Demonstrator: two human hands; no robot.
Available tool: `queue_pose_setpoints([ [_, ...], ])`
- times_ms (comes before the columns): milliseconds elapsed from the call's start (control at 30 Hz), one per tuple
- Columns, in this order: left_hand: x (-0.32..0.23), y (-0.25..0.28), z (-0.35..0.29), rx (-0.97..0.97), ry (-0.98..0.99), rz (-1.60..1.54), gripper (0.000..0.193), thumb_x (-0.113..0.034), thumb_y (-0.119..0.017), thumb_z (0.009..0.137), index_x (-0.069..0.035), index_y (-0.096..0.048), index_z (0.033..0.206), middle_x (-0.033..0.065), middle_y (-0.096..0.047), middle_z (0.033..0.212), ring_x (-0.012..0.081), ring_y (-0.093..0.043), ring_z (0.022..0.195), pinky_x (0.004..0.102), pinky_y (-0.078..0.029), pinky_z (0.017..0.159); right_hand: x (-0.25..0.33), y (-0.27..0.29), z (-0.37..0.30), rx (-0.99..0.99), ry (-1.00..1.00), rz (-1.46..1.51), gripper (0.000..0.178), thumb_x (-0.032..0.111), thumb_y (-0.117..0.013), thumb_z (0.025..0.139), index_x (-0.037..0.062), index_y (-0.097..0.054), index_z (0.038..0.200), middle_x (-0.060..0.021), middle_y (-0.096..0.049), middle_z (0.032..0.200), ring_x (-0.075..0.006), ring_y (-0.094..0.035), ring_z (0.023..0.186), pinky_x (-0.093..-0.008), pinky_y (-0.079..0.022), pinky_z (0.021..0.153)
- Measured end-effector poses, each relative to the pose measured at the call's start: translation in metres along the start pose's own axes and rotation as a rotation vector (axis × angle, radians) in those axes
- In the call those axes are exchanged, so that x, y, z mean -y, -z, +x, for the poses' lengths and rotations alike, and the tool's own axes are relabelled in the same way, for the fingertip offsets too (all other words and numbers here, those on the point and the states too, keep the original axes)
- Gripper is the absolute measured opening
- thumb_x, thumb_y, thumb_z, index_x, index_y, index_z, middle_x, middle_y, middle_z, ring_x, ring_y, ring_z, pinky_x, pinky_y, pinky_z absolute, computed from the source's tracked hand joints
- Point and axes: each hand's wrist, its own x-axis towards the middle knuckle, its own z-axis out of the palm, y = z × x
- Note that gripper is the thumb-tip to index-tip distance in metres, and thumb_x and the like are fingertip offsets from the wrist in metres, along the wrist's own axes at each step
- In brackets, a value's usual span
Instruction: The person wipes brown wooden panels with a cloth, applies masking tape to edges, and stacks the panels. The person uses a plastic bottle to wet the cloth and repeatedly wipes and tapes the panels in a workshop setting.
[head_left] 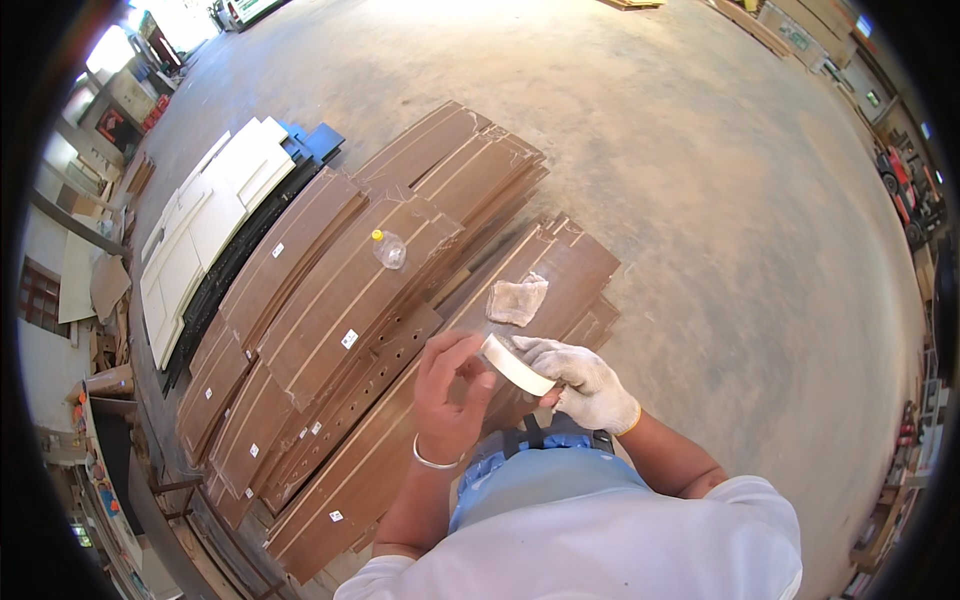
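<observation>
A roll of cream-white tape (518,367) is held in front of my body, its broad outer band showing. My right hand (594,386), in a white knitted glove with some fingertips bare, grips its right side. Bare and wearing a bangle at the wrist, my left hand (452,385) is beside the roll's left end. Its fingers are curved and apart, with a gap between thumb and forefinger; whether a fingertip touches the tape I cannot tell. Just beyond the roll, a crumpled pale cloth (517,299) lies on the nearest stack of brown panels (585,262).
More stacked brown panels (330,290) spread to the left, with small white labels. A clear plastic bottle (389,250) with a yellow cap is on one stack. White panels (215,215) and blue pieces (316,141) lie farther left. Concrete floor (720,220) stretches to the right.
</observation>
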Motion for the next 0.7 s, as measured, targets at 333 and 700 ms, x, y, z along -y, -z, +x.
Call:
queue_pose_setpoints([
  [333, -0.048, -0.012, 0.007, 0.236, -0.044, -0.009, 0.036, -0.002, -0.088, 0.082, 0.001, -0.076, 0.116, 0.0118, -0.073, 0.110, 0.0094, -0.056, 0.070, 0.0251, -0.048, 0.063, 0.026, 0.011, -0.043, -0.161, -0.167, 0.383, 0.056, 0.050, -0.080, 0.093, 0.0009, -0.074, 0.119, -0.0152, -0.073, 0.121, -0.0319, -0.066, 0.123, -0.0466, -0.048, 0.110],
  [700, -0.064, -0.017, 0.000, 0.200, -0.161, -0.008, 0.036, -0.001, -0.090, 0.081, 0.000, -0.074, 0.113, 0.0092, -0.071, 0.108, 0.0054, -0.047, 0.059, 0.0229, -0.038, 0.051, 0.029, 0.006, -0.030, -0.225, -0.054, 0.516, 0.041, 0.040, -0.078, 0.098, 0.0042, -0.073, 0.118, -0.0168, -0.073, 0.111, -0.0392, -0.064, 0.117, -0.0610, -0.045, 0.108],
])
